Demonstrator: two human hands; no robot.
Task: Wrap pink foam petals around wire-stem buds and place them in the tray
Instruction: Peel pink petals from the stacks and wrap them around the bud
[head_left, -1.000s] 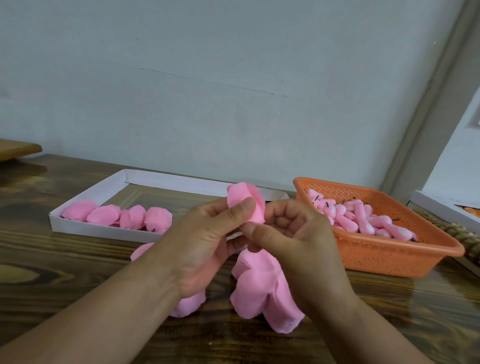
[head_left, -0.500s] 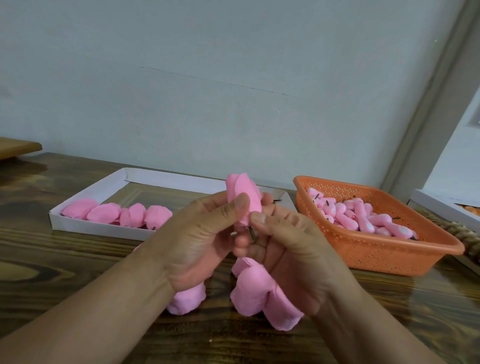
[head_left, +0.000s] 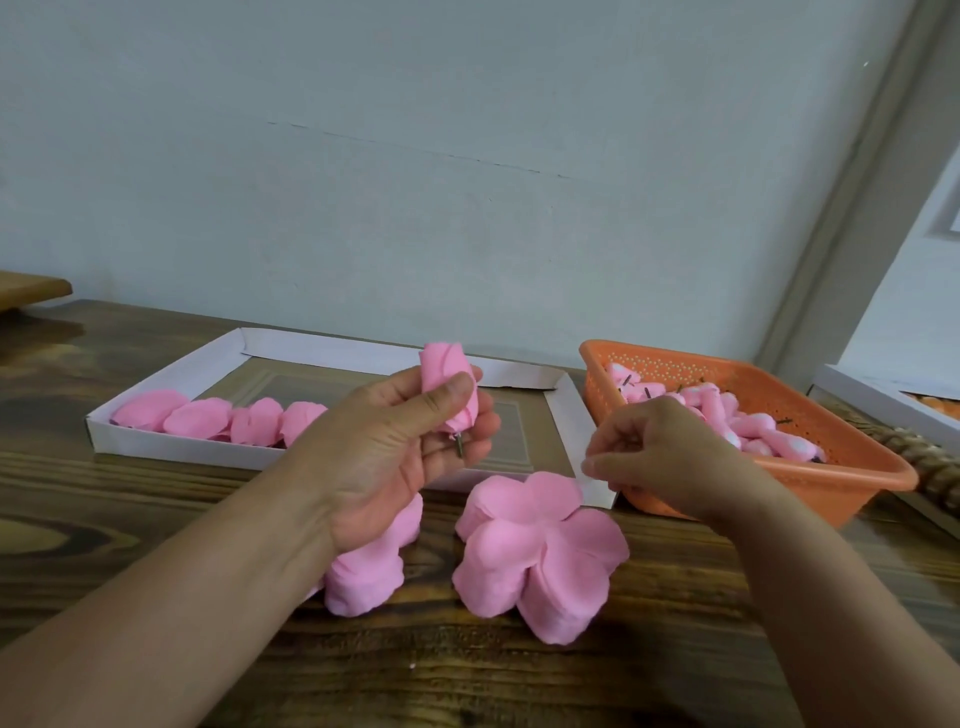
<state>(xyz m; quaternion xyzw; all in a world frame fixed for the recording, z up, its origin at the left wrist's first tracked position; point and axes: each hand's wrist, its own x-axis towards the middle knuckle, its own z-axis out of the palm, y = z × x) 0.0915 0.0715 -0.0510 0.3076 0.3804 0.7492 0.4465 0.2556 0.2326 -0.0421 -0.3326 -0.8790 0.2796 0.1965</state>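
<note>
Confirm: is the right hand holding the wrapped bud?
No, the left hand grips the wrapped bud, while the right hand is apart from it, by the orange basket.
</note>
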